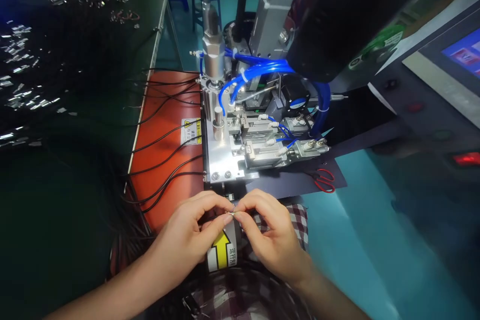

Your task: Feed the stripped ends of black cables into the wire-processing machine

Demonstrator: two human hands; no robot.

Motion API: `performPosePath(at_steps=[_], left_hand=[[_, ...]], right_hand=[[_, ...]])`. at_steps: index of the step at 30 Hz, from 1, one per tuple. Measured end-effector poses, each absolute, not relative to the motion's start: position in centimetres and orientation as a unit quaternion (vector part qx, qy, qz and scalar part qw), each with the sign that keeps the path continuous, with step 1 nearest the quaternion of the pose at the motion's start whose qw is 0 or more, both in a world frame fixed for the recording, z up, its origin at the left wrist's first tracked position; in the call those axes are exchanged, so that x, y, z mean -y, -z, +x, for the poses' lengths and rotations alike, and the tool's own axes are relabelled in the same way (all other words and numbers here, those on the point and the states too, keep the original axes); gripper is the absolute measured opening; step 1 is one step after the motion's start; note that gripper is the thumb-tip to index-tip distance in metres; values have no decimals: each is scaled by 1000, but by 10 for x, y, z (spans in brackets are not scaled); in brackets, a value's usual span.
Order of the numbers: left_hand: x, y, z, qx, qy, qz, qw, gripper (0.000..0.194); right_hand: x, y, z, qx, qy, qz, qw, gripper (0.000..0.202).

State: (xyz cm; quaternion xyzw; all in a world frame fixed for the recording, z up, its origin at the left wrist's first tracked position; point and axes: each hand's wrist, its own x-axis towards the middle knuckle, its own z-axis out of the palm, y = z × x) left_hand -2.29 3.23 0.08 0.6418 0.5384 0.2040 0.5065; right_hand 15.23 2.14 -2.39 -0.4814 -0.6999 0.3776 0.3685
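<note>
Above my lap, the fingertips of both hands meet in front of the machine. My left hand is closed in a pinch, thumb against index finger. Facing it, my right hand pinches the same way. Between them shows a tiny, pale, thin wire; most of it is covered by the fingers. Just below the fingertips is a white label with a yellow arrow. Beyond the hands stands the metal machine fixture, with clamps and blue air tubes.
Black cables cross an orange surface from the machine's left side. A pile of dark cables with shiny ends fills the left table. Red-handled scissors lie right of the fixture. A control screen is at far right.
</note>
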Motion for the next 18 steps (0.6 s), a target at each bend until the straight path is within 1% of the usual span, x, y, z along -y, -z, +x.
performPosePath(at_steps=[5, 8, 10, 12, 18], left_hand=[[-33, -1, -20, -555, -205, 503, 631, 19], [-34, 0, -20, -550, -217, 424, 686, 21], [-34, 1, -21, -547, -230, 386, 707, 23], [-34, 2, -22, -539, -243, 369, 718, 23], [-32, 2, -23, -533, -243, 359, 726, 22]], right_hand=[[-16, 26, 149, 699, -362, -484, 383, 8], [-16, 31, 147, 616, -449, -506, 404, 9], [-16, 34, 146, 550, -514, -515, 409, 8], [-15, 34, 146, 521, -547, -515, 406, 8], [-14, 29, 141, 532, -548, -506, 400, 3]])
